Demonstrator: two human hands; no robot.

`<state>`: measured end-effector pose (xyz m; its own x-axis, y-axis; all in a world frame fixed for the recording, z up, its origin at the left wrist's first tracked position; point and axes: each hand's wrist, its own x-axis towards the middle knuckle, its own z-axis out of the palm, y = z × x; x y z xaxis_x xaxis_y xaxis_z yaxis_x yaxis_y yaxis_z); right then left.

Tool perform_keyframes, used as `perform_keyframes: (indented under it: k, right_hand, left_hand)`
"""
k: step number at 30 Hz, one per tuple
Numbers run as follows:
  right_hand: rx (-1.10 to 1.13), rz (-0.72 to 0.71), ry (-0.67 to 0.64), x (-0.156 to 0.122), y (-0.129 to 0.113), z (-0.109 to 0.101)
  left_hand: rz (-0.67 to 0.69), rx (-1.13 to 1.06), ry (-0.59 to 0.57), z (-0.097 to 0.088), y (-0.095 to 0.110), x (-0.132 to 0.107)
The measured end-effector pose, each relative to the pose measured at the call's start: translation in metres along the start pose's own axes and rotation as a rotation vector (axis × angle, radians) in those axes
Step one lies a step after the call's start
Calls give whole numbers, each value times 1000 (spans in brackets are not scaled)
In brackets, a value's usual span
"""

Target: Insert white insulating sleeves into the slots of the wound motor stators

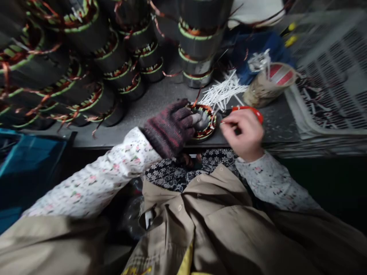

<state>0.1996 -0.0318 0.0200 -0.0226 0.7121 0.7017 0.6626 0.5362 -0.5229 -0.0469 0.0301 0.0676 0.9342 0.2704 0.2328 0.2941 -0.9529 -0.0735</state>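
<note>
My left hand (172, 126), in a dark knitted glove, grips a small motor stator (204, 121) with copper windings and green-edged slots at the front edge of the grey bench (160, 103). Its fingers curl over the stator's rim and into the bore. My right hand (243, 133), bare, is pinched shut on a thin white sleeve or stick at the stator's right side. Just behind that hand lie red-handled scissors (249, 110), partly hidden by it. A loose heap of thin white sleeves (223, 91) lies just behind the stator.
Stacks of wound stators (86, 57) fill the bench's left and back, more (197, 46) stand behind the work. A tape roll (269, 82) sits to the right on blue cloth (258, 49). A white slatted crate (329, 76) stands far right, a blue bin (25, 168) lower left.
</note>
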Motion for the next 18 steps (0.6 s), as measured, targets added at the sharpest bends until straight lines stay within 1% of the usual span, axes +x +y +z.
perform_keyframes:
  k: [2,3,4,6,7,9,11,14,16,18]
  right_hand:
    - [-88,92,207,24,23,-19]
    - [-149,156,257,37,38,-27]
    - [-211,221,274,50,53,-33]
    - [-313,330,249,73,82,-39]
    - [-341,353,238,82,95,-39]
    - [-355,343,205,93,113,-36]
    - [-340,296,179,95,122,-35]
    - [-307,205,135,87,123,-42]
    - [-298,158,119,81,121,-53]
    - [-275,168,146,78,116,-63]
  left_hand:
    - [57,-43,141,6,-7,-3]
    - [86,-79,181,11,-11,-4]
    - [119,-121,198,16,-15,-4]
    - [144,-196,205,27,-18,-4]
    - [116,-214,210,32,-16,-4]
    - [-13,-202,249,43,-4,-5]
    - [-157,-153,345,50,15,-7]
    - [-304,-140,496,57,41,-6]
    - [-387,-129,540,60,49,-3]
    - [-443,-106,539,62,50,0]
